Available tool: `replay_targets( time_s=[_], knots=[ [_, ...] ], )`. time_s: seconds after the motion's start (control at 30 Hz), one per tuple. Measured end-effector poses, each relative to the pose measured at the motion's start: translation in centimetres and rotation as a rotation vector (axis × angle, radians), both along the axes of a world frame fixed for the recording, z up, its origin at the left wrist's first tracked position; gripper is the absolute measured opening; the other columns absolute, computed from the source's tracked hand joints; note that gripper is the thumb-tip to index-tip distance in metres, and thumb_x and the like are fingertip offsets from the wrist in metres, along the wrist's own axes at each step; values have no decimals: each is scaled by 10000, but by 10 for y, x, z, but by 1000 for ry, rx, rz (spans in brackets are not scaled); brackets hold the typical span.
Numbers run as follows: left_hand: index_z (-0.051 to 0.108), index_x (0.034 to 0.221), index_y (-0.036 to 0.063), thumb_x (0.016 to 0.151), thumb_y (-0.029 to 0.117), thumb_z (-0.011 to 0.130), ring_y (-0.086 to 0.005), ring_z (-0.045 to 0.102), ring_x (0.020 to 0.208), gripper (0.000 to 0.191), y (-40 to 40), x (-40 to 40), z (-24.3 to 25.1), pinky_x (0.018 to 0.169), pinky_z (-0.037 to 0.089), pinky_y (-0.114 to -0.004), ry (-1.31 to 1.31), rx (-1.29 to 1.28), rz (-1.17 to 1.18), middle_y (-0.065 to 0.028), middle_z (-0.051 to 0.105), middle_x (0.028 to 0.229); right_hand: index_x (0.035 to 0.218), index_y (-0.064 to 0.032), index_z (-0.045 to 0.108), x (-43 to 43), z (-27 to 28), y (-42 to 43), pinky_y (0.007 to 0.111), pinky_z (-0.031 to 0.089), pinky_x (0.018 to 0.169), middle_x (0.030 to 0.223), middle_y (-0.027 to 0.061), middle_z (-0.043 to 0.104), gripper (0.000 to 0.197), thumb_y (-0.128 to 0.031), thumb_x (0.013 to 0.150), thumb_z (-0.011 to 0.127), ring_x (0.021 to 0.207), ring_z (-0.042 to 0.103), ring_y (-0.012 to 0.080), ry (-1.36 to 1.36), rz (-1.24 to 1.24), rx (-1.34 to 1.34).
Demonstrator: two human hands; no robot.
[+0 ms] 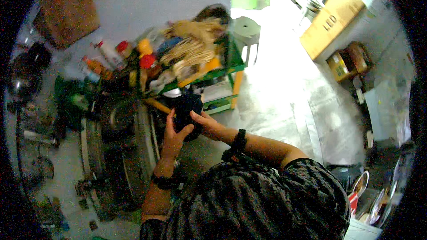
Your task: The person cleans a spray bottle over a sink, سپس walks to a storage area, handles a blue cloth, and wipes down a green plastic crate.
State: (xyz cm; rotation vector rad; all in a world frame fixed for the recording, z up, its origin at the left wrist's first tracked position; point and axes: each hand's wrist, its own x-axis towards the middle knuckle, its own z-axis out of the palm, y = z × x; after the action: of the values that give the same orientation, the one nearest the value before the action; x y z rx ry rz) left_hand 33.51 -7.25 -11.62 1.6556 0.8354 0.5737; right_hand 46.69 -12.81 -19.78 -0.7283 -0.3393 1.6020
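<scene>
A black object (188, 108), too dark to tell its kind, is held in front of me between both hands. My left hand (173, 136) grips its near left side, with thumb and fingers spread against it. On the other side, my right hand (207, 124) has its fingers against the right edge. Just beyond the object stands a green and yellow metal shelf rack (237, 83). A heap of tan cloth or work gloves (191, 45) lies on its top. Both wrists wear dark bands.
Bottles with a red cap (122, 46) and a red top (147, 61) crowd the rack's left. Dark machinery with metal rails (116, 140) runs along my left. A plastic stool (246, 28) is beyond the rack. Rightward lies a long cardboard box (328, 23) bearing writing.
</scene>
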Motion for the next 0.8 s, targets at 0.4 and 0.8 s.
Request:
replay_targets(
  time_s=[0.4,0.8],
  knots=[
    [286,1311,71,789,132,604,-208,471,1051,614,24,137,-85,898,382,-346,-53,-373,-404,-124,446,1202,1105,-32,504,143,-24,-56,308,497,703,956,53,599,388,-240,798,621,822,581,158,-47,-381,24],
    [412,1218,63,869,170,517,-184,499,1013,380,-4,300,-74,798,442,-350,100,-589,-764,-57,492,1133,1228,33,356,219,5,-117,350,418,885,1141,128,498,625,-261,773,666,1036,504,211,-274,-794,19]
  ],
)
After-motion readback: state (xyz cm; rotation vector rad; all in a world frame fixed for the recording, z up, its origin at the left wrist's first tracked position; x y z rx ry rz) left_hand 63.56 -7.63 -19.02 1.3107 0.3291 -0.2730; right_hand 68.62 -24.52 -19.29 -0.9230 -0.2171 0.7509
